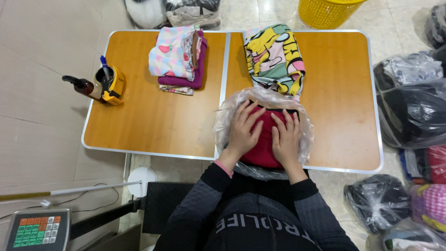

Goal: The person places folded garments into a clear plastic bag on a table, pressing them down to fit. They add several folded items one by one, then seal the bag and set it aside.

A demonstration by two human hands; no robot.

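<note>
Bagged red garment (262, 139) on wooden table (153, 116); both hands' grip flat, open; tiled floor (37, 69).

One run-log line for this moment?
left hand: flat on bagged red garment | right hand: same | bag: table front edge | folded clothes: behind

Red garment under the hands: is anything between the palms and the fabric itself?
Yes. A clear plastic bag wraps the red garment, so the left hand and right hand press on the plastic film, not on bare cloth. Nothing else lies between them. The folded cartoon-print garment sits just beyond the bag on the table.
</note>
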